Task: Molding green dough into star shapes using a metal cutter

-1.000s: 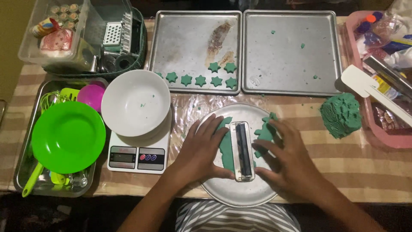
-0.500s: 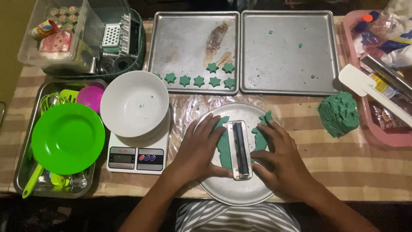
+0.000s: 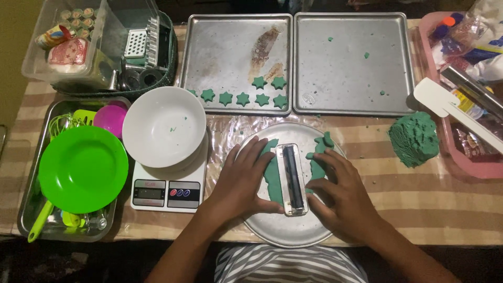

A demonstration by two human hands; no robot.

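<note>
At the far left, about nine o'clock from the hands, a steel tray holds a green plate and a pink bowl; just to its right a white bowl sits on a kitchen scale. The left hand lies flat with fingers spread, pressing on the green dough at the left edge of a long narrow cutter, its thumb against the cutter's near end. Both rest on a round metal plate at the centre of the surface, right in front of the person. The right hand is spread on the cutter's other side, fingertips on the dough, thumb by the near end, so the two hands bracket it rather than pinch it. The dough looks soft and thin, likely to tear or stretch if lifted by an edge, and probably a little sticky; the cutter looks stiff and light, best taken by its long sides. At twelve o'clock, two baking trays lie side by side, the left one carrying a row of small green stars. At three o'clock sits a lump of spare dough, with a white spatula beyond it. The surface wears a striped cloth, and little of it is free of things.
</note>
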